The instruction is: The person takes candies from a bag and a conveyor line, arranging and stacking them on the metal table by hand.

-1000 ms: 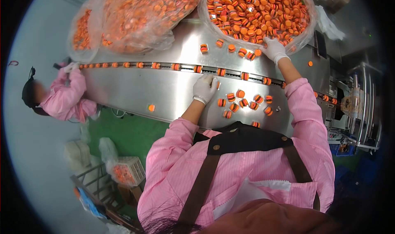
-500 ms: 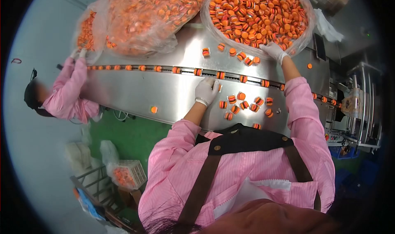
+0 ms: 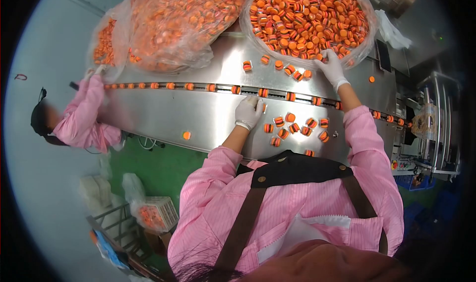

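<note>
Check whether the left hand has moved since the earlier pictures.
No: the left hand shows no clear shift against the conveyor, still beside its near edge.

sweets (image 3: 294, 127): orange, red, dark bands | gloves (image 3: 248, 112): white | jacket (image 3: 297, 207): pink, pinstriped | apron bib (image 3: 302, 171): black | floor (image 3: 183, 158): green

A hand can pass over the table (image 3: 198, 113) left of the left hand (image 3: 249, 112); loose pieces (image 3: 294, 128) obstruct its right, the conveyor (image 3: 224, 88) runs ahead, and bulky bags (image 3: 188, 24) block beyond.
</note>
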`<state>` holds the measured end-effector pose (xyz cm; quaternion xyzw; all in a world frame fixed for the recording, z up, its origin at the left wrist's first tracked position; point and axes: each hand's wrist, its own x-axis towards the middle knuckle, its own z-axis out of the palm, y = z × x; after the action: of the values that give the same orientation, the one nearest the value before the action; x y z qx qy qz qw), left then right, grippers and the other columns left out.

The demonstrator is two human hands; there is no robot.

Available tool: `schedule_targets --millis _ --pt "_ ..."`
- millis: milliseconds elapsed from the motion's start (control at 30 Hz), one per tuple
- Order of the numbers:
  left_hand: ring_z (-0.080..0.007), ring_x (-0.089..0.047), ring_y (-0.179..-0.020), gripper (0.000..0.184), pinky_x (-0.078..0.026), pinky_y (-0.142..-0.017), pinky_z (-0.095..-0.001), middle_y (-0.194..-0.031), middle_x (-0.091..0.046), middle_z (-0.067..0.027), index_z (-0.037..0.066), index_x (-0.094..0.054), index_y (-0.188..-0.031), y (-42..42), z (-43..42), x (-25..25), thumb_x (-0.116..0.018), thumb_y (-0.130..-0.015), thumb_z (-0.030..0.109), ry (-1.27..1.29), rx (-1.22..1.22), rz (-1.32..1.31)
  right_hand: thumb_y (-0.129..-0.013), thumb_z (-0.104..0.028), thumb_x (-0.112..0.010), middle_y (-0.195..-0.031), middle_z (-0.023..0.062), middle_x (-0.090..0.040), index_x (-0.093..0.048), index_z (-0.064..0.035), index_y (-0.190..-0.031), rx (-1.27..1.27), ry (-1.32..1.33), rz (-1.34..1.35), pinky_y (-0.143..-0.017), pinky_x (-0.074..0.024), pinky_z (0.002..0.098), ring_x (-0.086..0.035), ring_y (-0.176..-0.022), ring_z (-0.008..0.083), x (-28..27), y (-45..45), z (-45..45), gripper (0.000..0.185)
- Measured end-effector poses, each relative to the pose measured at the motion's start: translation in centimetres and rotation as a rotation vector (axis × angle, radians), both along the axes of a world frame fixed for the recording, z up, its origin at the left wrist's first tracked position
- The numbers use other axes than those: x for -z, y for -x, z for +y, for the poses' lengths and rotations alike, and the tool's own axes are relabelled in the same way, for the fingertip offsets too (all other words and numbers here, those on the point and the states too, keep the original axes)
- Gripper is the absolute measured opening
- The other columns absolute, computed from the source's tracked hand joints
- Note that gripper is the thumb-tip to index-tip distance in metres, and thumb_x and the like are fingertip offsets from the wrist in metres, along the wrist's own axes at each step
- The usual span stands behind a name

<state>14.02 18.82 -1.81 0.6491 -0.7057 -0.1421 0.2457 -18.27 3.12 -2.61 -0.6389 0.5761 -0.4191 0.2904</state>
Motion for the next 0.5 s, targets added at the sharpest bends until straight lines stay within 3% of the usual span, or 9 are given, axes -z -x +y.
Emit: schedule_targets --millis 33,100,300,400,500 --pt "-0.0359 -0.062 -0.077 0.021 -0.048 -0.067 -0.0478 -0.082 -0.063 -0.0143 0.008 -0.062 -0.081 0.1 0.0 -0.1 -0.055 -0.090 0.025 0.013 0.000 0.019 -0.078 -0.021 -0.076 -0.094 0.0146 -0.060 -0.049 -0.0020 -0.088 -0.001 0.001 -0.001 -0.078 -0.0472 0.0383 -0.060 -0.086 0.0284 0.0 0.0 0.5 0.035" --pt "-0.0359 -0.062 -0.077 0.021 -0.048 -0.067 -0.0479 -0.081 -0.062 -0.0144 0.008 -0.062 -0.080 0.1 0.1 0.0 -0.055 -0.090 0.025 0.023 0.002 0.037 -0.078 -0.016 -0.075 -0.097 0.0147 -0.058 -0.051 -0.0016 -0.094 -0.001 0.278 0.102 -0.079 -0.0467 0.0380 -0.058 -0.088 0.0308 0.0 0.3 1.9 0.032" --pt "-0.0371 -0.061 -0.075 0.019 -0.048 -0.067 -0.0461 -0.081 -0.063 -0.0160 0.006 -0.063 -0.083 0.0 0.0 0.2 -0.056 -0.089 0.023 0.031 0.009 -0.011 -0.080 -0.016 -0.074 -0.108 0.0182 -0.060 -0.053 0.0005 -0.117 0.068 0.249 0.084 -0.092 -0.0458 0.0395 -0.058 -0.102 0.0344 -0.1 0.8 9.9 0.046" --pt "-0.0365 -0.061 -0.078 0.023 -0.048 -0.069 -0.0482 -0.081 -0.062 -0.0160 0.006 -0.061 -0.080 0.2 0.0 0.0 -0.054 -0.090 0.025 0.032 0.014 -0.015 -0.081 -0.013 -0.071 -0.110 0.0177 -0.059 -0.059 -0.0013 -0.117 -0.028 0.165 0.207 -0.093 -0.0458 0.0389 -0.058 -0.104 0.0352 1.3 3.1 13.7 0.040" --pt "-0.0368 -0.061 -0.079 0.023 -0.048 -0.069 -0.0477 -0.082 -0.062 -0.0162 0.006 -0.061 -0.081 0.2 0.0 -0.1 -0.054 -0.090 0.025 0.017 0.024 -0.029 -0.080 -0.011 -0.071 -0.110 0.0167 -0.059 -0.061 -0.0021 -0.115 0.040 0.178 0.251 -0.094 -0.0450 0.0403 -0.056 -0.105 0.0353 2.3 4.4 17.1 0.038"
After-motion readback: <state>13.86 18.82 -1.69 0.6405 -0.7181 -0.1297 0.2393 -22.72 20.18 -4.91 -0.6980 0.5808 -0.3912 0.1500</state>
